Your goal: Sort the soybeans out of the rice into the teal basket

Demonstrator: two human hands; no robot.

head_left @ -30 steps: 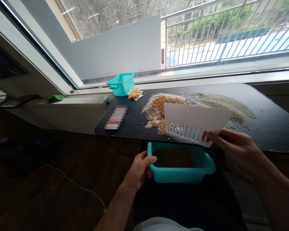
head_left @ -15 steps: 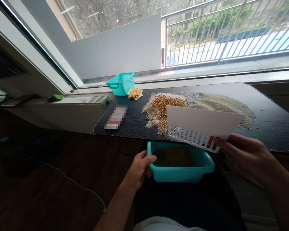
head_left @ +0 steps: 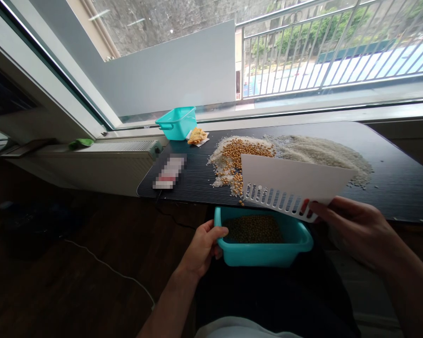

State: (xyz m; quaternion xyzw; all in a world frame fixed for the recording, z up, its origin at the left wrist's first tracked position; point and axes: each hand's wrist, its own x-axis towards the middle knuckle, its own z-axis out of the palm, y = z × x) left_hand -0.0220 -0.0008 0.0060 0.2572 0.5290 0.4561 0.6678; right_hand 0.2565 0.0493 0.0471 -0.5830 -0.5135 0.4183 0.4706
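Left hand [head_left: 201, 248], lower centre: fingers curled in a firm grip, thumb uppermost, forearm rising from the bottom edge. Right hand [head_left: 352, 229], lower right (forearm exits the corner): fingers extended leftward, pinched together.

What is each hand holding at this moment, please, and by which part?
The left hand grips the teal tub by its left rim; the right hand holds the white slotted scraper by its lower right corner.

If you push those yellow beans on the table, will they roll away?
Probably: the beans look small and round, and the table looks smooth. A few lie loose near its edge, so some might fall toward the tub.
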